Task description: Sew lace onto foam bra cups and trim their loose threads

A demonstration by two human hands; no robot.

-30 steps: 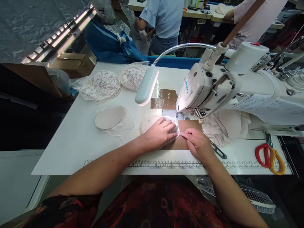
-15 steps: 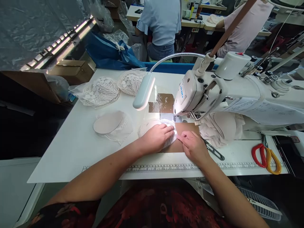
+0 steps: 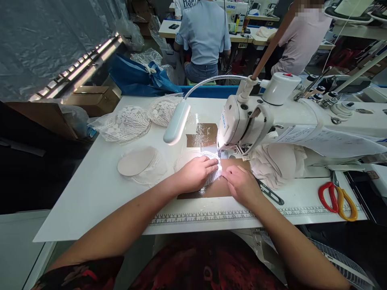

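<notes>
Beyond the worktop's [image 3: 81,201] numbered ruler strip [image 3: 193,218], the left hand [image 3: 202,171] presses flat on white lace [image 3: 214,177] below the "JUKI" machine's [image 3: 234,123] head, the right hand's [image 3: 238,180] grip pinching its edge, and another "JUKI" machine [image 3: 237,8] stands behind.

The left hand [image 3: 198,174] covers part of the lace piece [image 3: 215,176]; the sewing machine [image 3: 290,117] runs off the right edge; the writing on its paper [image 3: 335,141] is too small to read; blur hides the top of one person [image 3: 302,44].
</notes>
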